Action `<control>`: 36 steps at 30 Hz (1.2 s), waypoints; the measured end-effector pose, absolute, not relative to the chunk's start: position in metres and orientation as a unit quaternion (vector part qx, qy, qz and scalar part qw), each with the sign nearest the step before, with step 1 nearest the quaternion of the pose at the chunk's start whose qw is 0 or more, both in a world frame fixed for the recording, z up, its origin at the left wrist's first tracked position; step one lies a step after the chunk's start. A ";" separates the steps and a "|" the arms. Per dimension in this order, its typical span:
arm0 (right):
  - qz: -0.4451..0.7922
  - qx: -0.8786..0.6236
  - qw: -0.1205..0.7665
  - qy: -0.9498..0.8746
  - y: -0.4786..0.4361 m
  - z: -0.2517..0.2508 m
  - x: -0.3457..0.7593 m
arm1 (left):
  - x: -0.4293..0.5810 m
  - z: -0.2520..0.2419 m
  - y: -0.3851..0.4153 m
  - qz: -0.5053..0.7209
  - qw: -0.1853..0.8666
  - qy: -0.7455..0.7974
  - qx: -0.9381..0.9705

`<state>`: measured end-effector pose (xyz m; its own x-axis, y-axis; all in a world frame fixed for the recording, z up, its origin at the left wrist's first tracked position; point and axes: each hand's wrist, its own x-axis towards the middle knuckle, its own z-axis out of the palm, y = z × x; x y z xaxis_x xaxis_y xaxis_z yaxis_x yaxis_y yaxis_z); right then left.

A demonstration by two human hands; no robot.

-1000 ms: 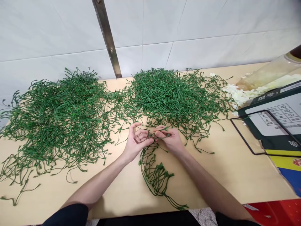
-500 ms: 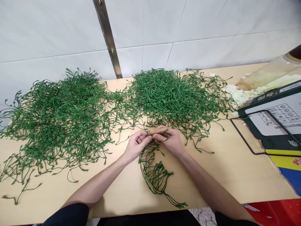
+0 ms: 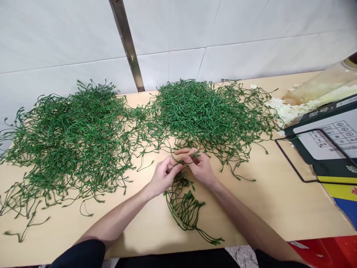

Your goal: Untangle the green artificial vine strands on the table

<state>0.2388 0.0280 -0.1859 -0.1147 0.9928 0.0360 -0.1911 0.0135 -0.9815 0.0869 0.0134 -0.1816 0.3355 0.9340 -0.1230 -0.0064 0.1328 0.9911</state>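
Observation:
Thin green artificial stems are pinched between my two hands, which nearly touch at the middle of the table. My left hand (image 3: 164, 175) is closed, thumb and fingers pressed on a green stem (image 3: 180, 162). My right hand (image 3: 200, 166) grips the same stem, whose tips poke out past its fingers. Below the hands, a small bunch of green stems (image 3: 188, 212) lies on the table. Beyond them sits a large tangled pile of green stems (image 3: 200, 109), and another pile (image 3: 75, 137) spreads out to the left.
White petals (image 3: 281, 109) lie at the back right, beside a clear bottle (image 3: 320, 87) lying tilted. A printed box (image 3: 331, 130) stands at the right behind a black wire frame (image 3: 290, 160). The tiled wall (image 3: 231, 26) borders the table's back edge; something red (image 3: 326, 251) is below its front right edge.
My hands have shifted slightly at the stem, and the right fingers have lifted a little and curled differently. The piles and bunch stay where they were; the view has tilted slightly.

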 end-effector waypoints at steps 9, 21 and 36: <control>0.622 -0.440 0.494 -0.419 0.024 -0.187 0.232 | 0.085 -0.181 0.016 0.358 0.671 0.414 0.501; 0.553 -0.467 0.550 -0.416 0.029 -0.179 0.243 | 0.082 -0.181 0.014 0.335 0.709 0.372 0.497; 0.638 -0.362 0.639 -0.232 0.050 -0.161 0.286 | 0.083 -0.178 0.024 0.394 0.706 0.422 0.411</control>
